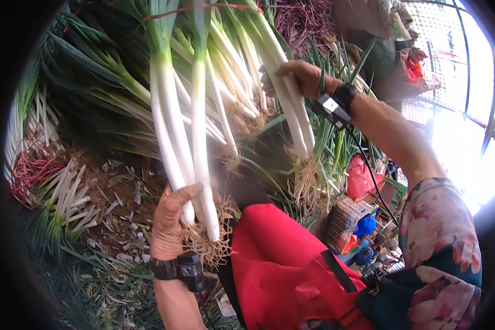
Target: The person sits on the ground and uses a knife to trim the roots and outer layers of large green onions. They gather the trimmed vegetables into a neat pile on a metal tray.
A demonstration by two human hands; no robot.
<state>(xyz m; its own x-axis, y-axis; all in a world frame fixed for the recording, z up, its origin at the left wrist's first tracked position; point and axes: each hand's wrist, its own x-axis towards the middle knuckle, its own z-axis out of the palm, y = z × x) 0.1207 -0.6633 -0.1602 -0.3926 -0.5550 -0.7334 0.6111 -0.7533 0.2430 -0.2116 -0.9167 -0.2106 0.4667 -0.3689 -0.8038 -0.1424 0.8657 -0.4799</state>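
My left hand is closed around the lower white stalks of a few long leeks near their roots, the roots hanging beside my wrist. My right hand grips another pair of leeks higher up, their roots dangling below. More leeks with green tops lie in a pile across the upper part of the view, some bound with red string. A red apron covers my lap, and straps with small devices sit on both wrists.
Bundles of thin leeks lie at the left on soil with leaf scraps. Purple-red stems and sacks are at the top right. Crates, a red bag and a wire mesh fence stand at the right.
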